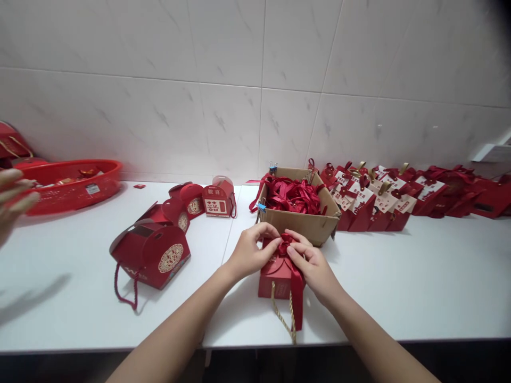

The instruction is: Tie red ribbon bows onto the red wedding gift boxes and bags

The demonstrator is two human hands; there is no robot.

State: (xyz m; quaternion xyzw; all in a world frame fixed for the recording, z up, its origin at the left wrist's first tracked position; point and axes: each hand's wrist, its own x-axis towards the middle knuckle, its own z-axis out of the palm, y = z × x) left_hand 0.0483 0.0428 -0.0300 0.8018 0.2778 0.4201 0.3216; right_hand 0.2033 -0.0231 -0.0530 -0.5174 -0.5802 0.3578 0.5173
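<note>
A small red gift box (275,284) stands upright on the white table before me, its gold cord handle hanging over the front. Across its top lies a dark red ribbon (296,298), one tail trailing down the front right side. My left hand (255,247) pinches the ribbon's knot or bow from the left. From the right, my right hand (311,260) grips the same bow between thumb and fingers. The exact shape of the bow is partly hidden by my fingers. Directly behind the gift box is a cardboard box (303,219) filled with loose red ribbons (291,194).
Several red gift boxes (147,255) with cord handles stand to the left. A red plastic basin (72,197) holds small items at the far left, near another person's hand (14,199). Rows of finished-looking red and white boxes (359,199) line the right back, against a tiled wall (223,122).
</note>
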